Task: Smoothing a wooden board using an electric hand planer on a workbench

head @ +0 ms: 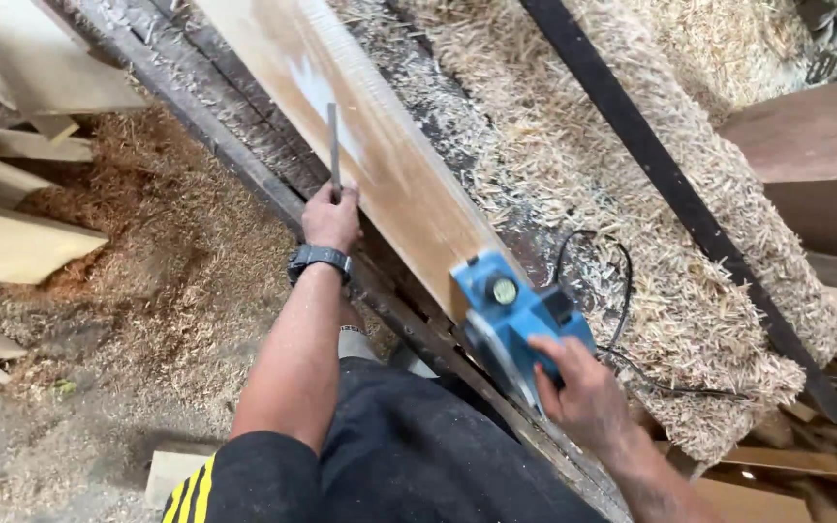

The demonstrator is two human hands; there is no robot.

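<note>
Heaps of wood shavings (690, 242) crowd the bench beside your plank (380, 165); your left hand (331, 218) grips a thin metal ruler (333, 145), right hand (583, 392) clamped on the blue planer (511, 305), its black cord (617, 291) looping over shavings.

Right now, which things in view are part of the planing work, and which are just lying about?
In hand:
- long pale plank on the bench
- blue electric planer, held by the right hand, with its black cord
- thin flat metal strip, held upright by the left hand

Lying about:
- heap of wood shavings
- offcut boards at left
- sawdust on the floor
- dark slat across the shavings
</note>
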